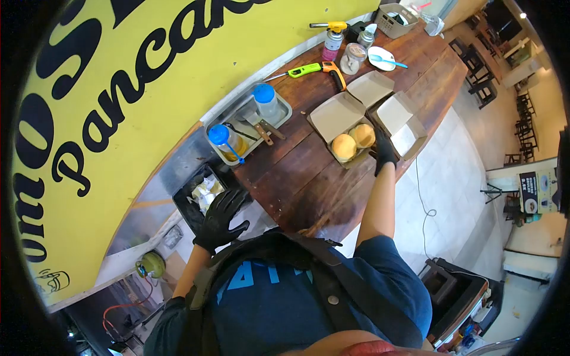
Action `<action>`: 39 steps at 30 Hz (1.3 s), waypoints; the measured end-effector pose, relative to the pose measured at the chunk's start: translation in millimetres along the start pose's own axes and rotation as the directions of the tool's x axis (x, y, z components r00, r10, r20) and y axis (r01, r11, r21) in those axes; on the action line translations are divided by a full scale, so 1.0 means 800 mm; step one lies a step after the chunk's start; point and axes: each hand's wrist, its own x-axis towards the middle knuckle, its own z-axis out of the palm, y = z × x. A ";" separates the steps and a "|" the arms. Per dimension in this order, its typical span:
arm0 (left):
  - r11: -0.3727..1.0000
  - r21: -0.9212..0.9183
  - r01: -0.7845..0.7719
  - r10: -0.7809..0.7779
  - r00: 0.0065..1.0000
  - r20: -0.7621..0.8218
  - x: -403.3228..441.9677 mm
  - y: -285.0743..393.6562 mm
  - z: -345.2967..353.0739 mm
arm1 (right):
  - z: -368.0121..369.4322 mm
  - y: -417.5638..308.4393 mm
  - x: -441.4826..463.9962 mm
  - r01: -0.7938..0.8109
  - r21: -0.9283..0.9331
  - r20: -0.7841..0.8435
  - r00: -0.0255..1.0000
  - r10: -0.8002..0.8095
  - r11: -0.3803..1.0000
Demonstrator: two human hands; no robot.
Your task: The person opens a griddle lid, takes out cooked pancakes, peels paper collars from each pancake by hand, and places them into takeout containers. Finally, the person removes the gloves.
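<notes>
My left hand [222, 219], in a black glove, has its fingers spread beside and partly over a black bin [189, 188] with crumpled pale wrappers inside. My right hand [385, 155], also black-gloved, is at the right edge of an open cardboard box [337, 115]. Two thick, round golden pancakes [344, 147] lie in that box, the right one tilted and close to my right fingers. Whether those fingers grip it or only rest at the box wall cannot be made out. A second open cardboard box [409, 137], lined with white paper, stands just right of my right hand.
Left on the wooden table [285, 190], a metal tray [284, 102] holds two blue-capped bottles [265, 95] and wooden-handled spatulas [262, 133]. Farther back are an infrared thermometer [335, 76], a blowtorch [332, 41], a jar [353, 58], a white dish [380, 58] and a basket [395, 22].
</notes>
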 end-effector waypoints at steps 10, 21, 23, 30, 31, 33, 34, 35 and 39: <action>0.984 -0.011 0.177 -0.176 0.968 -0.178 -0.117 0.012 -0.013 | 0.095 -0.028 -0.147 0.728 0.143 -0.186 0.685 -0.704 0.670; 0.692 -0.262 0.672 -0.671 0.467 -0.576 -0.580 0.110 0.057 | 0.476 0.199 -0.578 0.760 0.261 0.965 -0.185 -0.187 0.595; 0.361 -0.477 0.801 -0.890 0.145 -0.431 -0.661 0.182 0.056 | 0.504 0.244 -0.716 0.821 0.359 0.928 -0.363 -0.079 0.443; 0.129 -0.812 0.569 -0.709 -0.519 -0.477 -0.917 0.392 0.126 | 0.514 0.487 -1.020 0.574 0.519 0.564 -0.787 0.252 0.633; 0.144 -0.852 0.503 -0.652 -0.600 -0.464 -0.944 0.410 0.150 | 0.512 0.507 -1.047 0.508 0.696 0.434 -0.861 0.267 0.508; 0.229 -0.945 0.235 -0.607 -0.724 -0.327 -0.986 0.450 0.168 | 0.499 0.529 -1.096 0.637 0.626 0.399 -0.757 0.518 0.449; 0.310 -0.936 0.167 -0.547 -0.774 -0.319 -1.011 0.462 0.178 | 0.508 0.555 -1.107 0.612 0.680 0.351 -0.755 0.554 0.403; 0.394 -0.914 0.102 -0.489 -0.818 -0.302 -1.033 0.473 0.187 | 0.514 0.579 -1.118 0.584 0.730 0.309 -0.745 0.591 0.355; 0.376 -0.910 0.176 -0.355 -0.879 -0.317 -1.146 0.489 0.191 | 0.555 0.651 -1.150 0.479 0.842 0.226 -0.729 0.646 0.247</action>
